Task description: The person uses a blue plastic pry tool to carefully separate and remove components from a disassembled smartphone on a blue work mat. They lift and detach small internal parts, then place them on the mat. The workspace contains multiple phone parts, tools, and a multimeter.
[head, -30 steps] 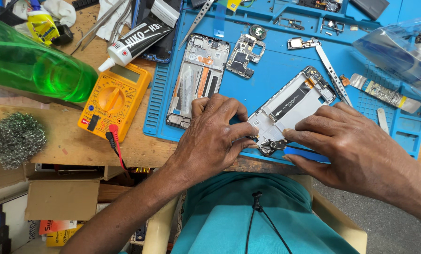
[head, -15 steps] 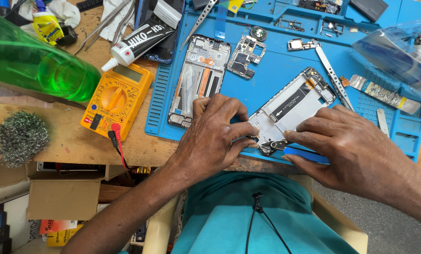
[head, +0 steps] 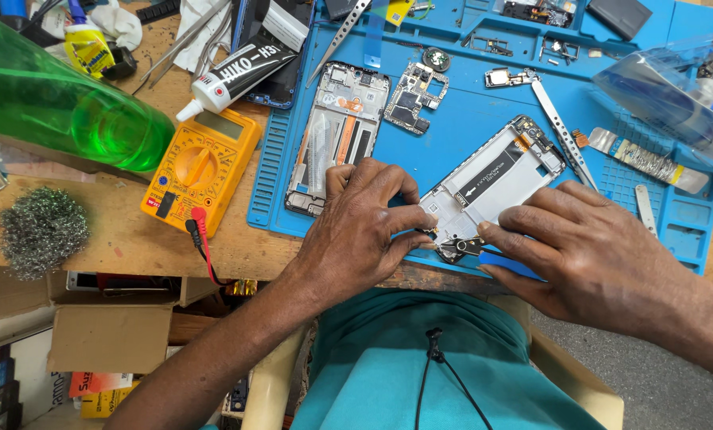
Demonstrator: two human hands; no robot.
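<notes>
An opened phone frame (head: 492,183) with a white inner plate lies tilted on the blue work mat (head: 452,127). My left hand (head: 364,231) rests on its lower left end, fingertips pinching at the bottom edge. My right hand (head: 587,255) presses on the lower right end and holds a flat blue pry tool (head: 509,264). A small black part (head: 460,247) sits between the two hands at the frame's bottom edge.
A second phone frame (head: 337,135) and a circuit board (head: 412,95) lie on the mat. A yellow multimeter (head: 201,171), a green bottle (head: 54,103), a glue tube (head: 241,76), metal tweezers (head: 563,131) and steel wool (head: 38,231) surround it. A clear plastic bag (head: 675,87) is at right.
The hands and the phone frame stay almost still. The view has shifted slightly.
</notes>
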